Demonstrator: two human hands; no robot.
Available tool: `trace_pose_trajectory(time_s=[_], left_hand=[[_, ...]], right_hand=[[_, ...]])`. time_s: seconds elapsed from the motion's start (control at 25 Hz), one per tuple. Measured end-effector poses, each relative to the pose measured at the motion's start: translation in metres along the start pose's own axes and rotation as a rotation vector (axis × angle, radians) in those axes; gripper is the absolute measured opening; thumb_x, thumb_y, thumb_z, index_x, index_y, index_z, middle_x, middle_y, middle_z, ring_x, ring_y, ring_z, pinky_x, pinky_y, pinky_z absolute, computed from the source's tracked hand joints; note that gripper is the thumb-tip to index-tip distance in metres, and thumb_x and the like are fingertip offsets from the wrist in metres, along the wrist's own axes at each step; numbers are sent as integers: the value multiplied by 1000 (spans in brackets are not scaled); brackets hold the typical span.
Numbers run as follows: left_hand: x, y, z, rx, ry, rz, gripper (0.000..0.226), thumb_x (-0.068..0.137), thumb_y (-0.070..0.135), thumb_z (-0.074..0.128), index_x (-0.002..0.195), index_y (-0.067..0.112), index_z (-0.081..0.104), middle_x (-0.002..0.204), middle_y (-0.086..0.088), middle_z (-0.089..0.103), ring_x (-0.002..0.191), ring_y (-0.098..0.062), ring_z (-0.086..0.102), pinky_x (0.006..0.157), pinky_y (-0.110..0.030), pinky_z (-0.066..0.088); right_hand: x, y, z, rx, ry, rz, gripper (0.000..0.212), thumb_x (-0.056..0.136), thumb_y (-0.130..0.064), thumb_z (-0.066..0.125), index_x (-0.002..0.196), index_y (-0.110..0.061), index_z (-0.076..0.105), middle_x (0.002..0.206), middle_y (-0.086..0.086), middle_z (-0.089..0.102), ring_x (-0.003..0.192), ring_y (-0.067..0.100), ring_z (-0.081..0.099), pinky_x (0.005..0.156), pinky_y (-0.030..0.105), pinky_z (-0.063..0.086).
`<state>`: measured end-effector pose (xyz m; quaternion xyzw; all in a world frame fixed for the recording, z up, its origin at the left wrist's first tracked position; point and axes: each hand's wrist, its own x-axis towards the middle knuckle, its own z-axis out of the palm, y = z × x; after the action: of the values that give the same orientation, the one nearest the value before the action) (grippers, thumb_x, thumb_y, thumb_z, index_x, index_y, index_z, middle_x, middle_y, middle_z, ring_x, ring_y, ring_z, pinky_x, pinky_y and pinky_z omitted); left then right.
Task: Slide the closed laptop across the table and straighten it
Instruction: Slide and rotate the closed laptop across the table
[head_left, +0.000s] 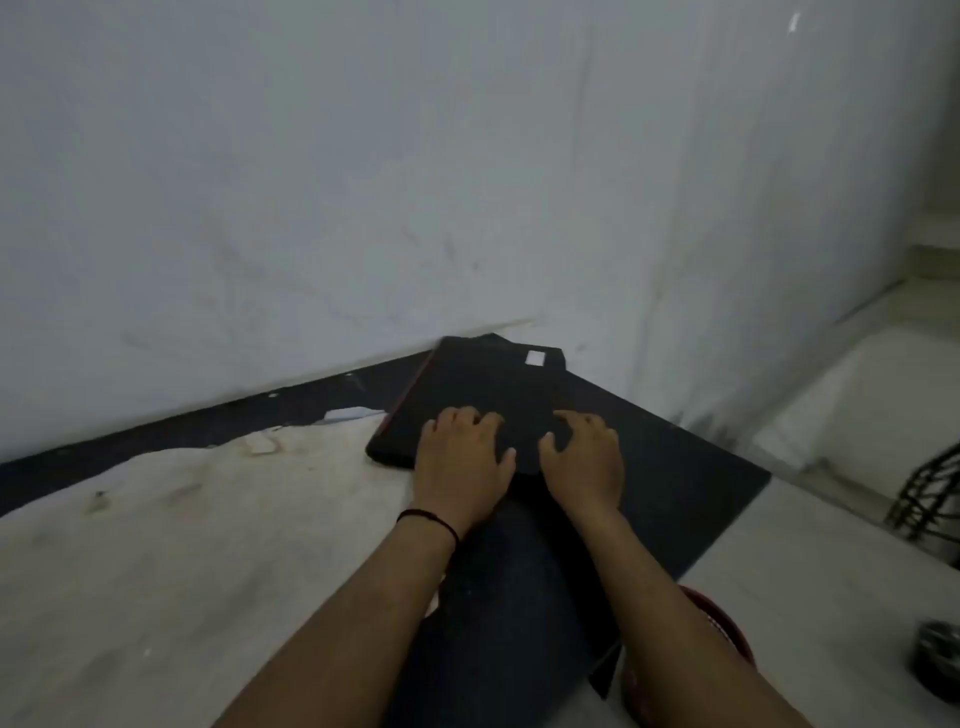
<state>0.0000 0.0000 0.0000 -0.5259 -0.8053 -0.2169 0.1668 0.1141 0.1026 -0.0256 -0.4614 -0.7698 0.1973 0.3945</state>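
Observation:
A closed black laptop (470, 387) with a red edge and a small white sticker lies on the dark table (670, 467), its far corner close to the wall. It sits skewed relative to the table's edges. My left hand (462, 449) rests flat on the lid's near part, fingers spread, a dark band on the wrist. My right hand (584, 454) presses on the lid's near right part, fingers curled slightly apart. Both palms overlap the laptop's near edge and hide it.
A pale, stained cloth or sheet (182, 530) covers the table's left side. A grey wall (363, 182) stands right behind the laptop. A red round object (722, 629) sits near my right forearm, and a dark wire frame (930, 499) stands on the floor at right.

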Motion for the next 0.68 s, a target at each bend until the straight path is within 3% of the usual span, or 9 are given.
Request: trace_pose_trajectory(time_s=[0.16,0.32,0.44,0.68], left_hand=[[3,30,33,-18,-119,41,43,90,49,49,123,23,58,116,-4,61,109,-24,52,90,-39,45],[4,31,53,-5,-96,21,50,87,57,39,118,24,60,116,-6,59,107,-26,51,94,-44,42],[0,33,61,53,-112,33,62,80,65,40,125,25,55,123,-8,54,111,-29,48,100,-51,36],[0,36,58,79,-191,18,66,88,62,43,142,23,43,139,-11,46,127,-34,40,108,-57,28]], right_hand=[[6,28,5,72,-117,171,45,87,-40,60,128,-21,62,124,1,68,112,21,62,101,45,47],[18,30,8,139,-115,252,42,84,-44,66,121,-25,68,116,-6,72,105,14,66,102,44,47],[20,34,11,156,-88,285,39,83,-45,68,117,-27,71,111,-10,74,101,12,67,99,42,49],[16,34,8,163,-103,276,34,86,-43,67,117,-29,71,113,-11,73,102,9,66,100,40,49]])
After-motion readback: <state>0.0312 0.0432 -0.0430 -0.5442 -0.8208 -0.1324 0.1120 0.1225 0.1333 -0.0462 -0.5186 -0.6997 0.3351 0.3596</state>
